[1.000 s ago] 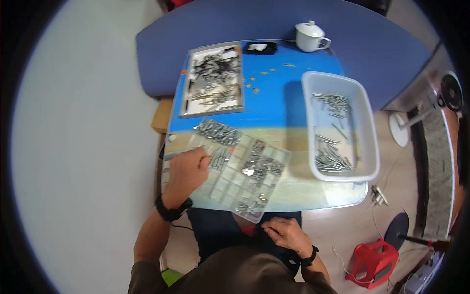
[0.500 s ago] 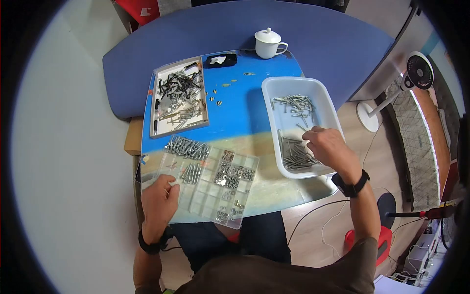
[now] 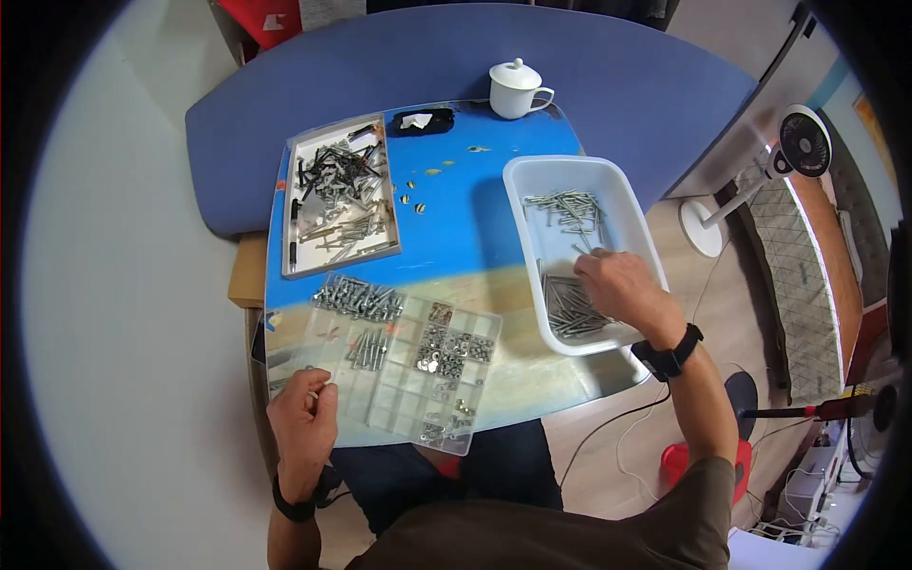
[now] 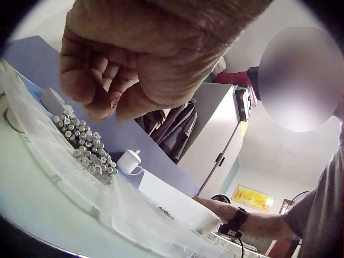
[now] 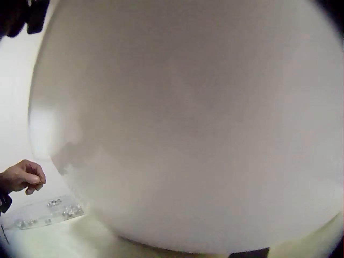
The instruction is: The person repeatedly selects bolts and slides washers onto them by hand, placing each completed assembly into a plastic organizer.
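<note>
Sorting looked part-done, screws (image 3: 568, 310) lying in two piles inside the white tub (image 3: 622, 215); the right hand (image 3: 627, 285) hung over them (grip hidden from me), the left hand (image 3: 304, 420), loosely curled, left of the tub.

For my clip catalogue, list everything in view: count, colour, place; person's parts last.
Tub: one, white, right
Long fasteners: many, silver, in tub
Tray: one, pale, far left
Mixed fasteners: many, black and silver, in tray
Compartment box: one, clear, near edge
Small hardware: many, mostly silver, in compartments
Bolts: many, silver, beside compartments
Lidded cup: one, white, far edge
Holder: one, black, left of cup
Tabletop: one, blue and sandy, centre
Back surface: one, blue-grey, behind tabletop
Round-based fan: one, white, floor right
Plastic object: one, red, floor right
Left hand: one, near left
Right hand: one, over tub
Wrist straps: two, black, both wrists
</note>
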Demonstrator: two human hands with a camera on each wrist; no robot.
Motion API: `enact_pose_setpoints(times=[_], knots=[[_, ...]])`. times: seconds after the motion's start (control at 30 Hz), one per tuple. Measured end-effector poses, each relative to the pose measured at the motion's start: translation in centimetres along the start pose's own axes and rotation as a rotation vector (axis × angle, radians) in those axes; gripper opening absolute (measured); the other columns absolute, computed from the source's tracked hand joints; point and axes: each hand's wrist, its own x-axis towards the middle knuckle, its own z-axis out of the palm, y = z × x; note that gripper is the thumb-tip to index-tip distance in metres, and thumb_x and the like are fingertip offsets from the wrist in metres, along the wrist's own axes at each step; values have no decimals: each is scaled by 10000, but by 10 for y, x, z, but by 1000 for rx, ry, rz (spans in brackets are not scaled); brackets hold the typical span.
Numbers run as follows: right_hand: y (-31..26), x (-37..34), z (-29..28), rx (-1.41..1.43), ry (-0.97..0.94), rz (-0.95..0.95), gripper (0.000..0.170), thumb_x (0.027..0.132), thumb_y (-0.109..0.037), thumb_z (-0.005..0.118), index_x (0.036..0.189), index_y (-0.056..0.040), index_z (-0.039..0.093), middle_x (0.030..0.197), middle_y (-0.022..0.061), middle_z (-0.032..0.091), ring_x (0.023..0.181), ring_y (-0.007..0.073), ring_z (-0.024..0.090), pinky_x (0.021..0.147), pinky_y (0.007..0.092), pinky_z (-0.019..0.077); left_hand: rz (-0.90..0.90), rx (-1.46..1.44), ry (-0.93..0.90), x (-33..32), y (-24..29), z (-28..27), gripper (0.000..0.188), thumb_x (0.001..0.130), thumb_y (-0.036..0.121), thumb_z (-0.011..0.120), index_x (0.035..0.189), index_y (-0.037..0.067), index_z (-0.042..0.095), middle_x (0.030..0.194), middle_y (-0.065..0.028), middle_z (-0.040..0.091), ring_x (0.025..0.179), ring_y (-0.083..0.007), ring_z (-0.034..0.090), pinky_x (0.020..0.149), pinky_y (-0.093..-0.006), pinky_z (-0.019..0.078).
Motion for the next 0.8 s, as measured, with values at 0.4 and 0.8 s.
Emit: enact_pose_setpoints(times=[0.4, 0.8], knots=[[-5, 4, 9, 86, 90, -59, 57, 830, -81, 618, 854, -30, 629, 859, 170, 661, 754, 376, 649, 661, 471, 505, -17, -150, 26, -12, -1, 0, 144, 873, -11, 668, 1017, -15, 651, 821, -48, 657, 593, -30, 488, 537, -206, 411], [-164, -71, -52, 274, -31, -595, 383, 703, -70, 693, 1081, -50, 637, 921, 70, 626, 660, 229, 648, 562, 351, 531, -38, -626, -500, -66, 70, 27, 256, 825, 68, 781, 1045, 11, 662, 801, -49, 680, 631, -80, 624, 581, -228, 493]])
